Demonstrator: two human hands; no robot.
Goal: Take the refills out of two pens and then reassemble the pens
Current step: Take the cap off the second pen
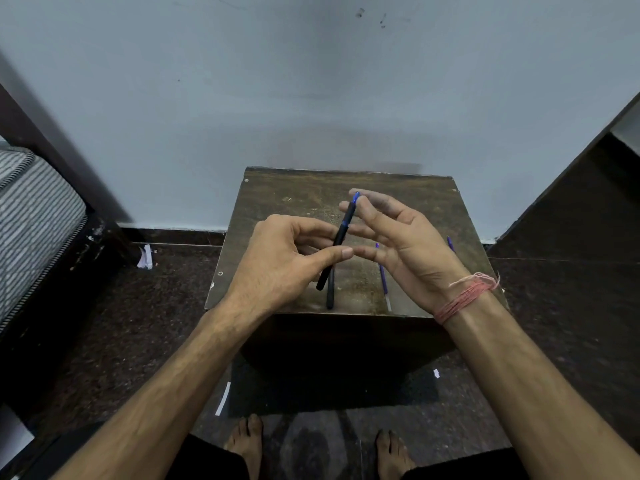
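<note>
Table (284,192) against pale wall (311,81).

Count: two dark pens, one held up (341,233) between the left hand (284,258) and right hand (408,244), one lying flat (330,289) on the single bench (277,202). Two loose blue refills on the bench, one (382,271) near the front edge, one (450,243) mostly hidden behind the right hand. Four paper scraps on the floor: (145,257), (223,398), (436,373), and two bare feet (247,441), (393,452).
</note>
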